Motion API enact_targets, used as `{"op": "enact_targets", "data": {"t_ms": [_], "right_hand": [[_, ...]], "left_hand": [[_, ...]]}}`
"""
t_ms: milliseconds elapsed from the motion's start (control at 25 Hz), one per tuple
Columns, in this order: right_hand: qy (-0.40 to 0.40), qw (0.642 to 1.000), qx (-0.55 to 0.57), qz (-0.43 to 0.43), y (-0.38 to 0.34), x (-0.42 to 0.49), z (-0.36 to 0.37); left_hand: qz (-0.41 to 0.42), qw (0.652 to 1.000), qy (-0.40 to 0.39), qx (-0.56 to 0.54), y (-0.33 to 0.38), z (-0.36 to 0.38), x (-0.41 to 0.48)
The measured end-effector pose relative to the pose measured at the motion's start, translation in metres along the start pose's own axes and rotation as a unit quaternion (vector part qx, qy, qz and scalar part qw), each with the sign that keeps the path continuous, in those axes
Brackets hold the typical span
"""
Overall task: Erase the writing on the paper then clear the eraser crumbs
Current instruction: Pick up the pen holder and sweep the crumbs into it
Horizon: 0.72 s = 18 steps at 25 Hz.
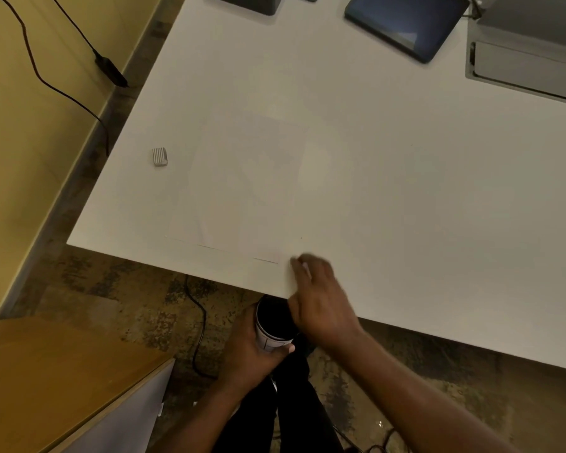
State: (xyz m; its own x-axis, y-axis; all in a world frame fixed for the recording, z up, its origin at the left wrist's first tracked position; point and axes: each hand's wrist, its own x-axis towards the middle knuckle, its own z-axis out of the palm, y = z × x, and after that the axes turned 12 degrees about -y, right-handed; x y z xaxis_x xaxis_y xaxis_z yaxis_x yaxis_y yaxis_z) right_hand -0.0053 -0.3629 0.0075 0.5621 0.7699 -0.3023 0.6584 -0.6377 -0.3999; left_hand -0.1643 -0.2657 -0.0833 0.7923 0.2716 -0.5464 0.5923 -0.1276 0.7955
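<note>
A white sheet of paper (242, 181) lies flat on the white table (406, 207), barely distinct from it; no writing shows on it. A small ribbed white eraser (159, 156) rests on the table left of the paper. My left hand (249, 351) holds a paper cup (273, 325) with a dark inside just below the table's front edge. My right hand (321, 299) lies flat on the table edge right above the cup, fingers together and blurred, near the paper's lower right corner. Crumbs are too small to see.
A dark tablet (406, 24) and a grey laptop (530, 53) sit at the far right of the table, another grey device (245, 3) at the back. A wooden cabinet (53, 380) stands lower left. Black cables (196, 322) run along the floor and the yellow wall.
</note>
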Motion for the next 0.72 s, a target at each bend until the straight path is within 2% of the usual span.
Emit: {"op": "enact_targets", "data": {"t_ms": [80,160,280,440,520,600,640,720], "right_hand": [[0.024,0.999,-0.018,0.037,0.019,0.038,-0.015],[0.014,0.999,-0.033,0.023,0.027,0.057,-0.02],[-0.009,0.999,-0.038,0.004,0.012,0.029,-0.005],[-0.073,0.99,-0.049,-0.111,-0.028,-0.037,0.019],[-0.054,0.995,-0.047,-0.07,-0.018,-0.025,0.013],[-0.005,0.999,-0.027,0.038,0.003,-0.009,0.003],[-0.007,0.997,-0.02,0.077,0.006,-0.01,0.002],[-0.038,0.997,-0.031,0.055,-0.011,-0.026,0.011]], "left_hand": [[0.003,1.0,-0.005,0.005,-0.001,0.0,-0.002],[0.004,1.0,-0.005,0.0,0.001,0.0,-0.003],[0.003,1.0,0.003,-0.003,0.0,-0.001,-0.003],[-0.001,1.0,0.007,-0.001,0.002,-0.002,0.0],[-0.004,1.0,0.005,-0.005,0.002,-0.002,0.0],[-0.004,1.0,0.003,-0.002,-0.004,0.0,-0.001],[-0.005,1.0,0.005,0.004,-0.003,0.0,-0.002],[-0.009,1.0,0.003,0.0,0.0,-0.002,-0.003]]}}
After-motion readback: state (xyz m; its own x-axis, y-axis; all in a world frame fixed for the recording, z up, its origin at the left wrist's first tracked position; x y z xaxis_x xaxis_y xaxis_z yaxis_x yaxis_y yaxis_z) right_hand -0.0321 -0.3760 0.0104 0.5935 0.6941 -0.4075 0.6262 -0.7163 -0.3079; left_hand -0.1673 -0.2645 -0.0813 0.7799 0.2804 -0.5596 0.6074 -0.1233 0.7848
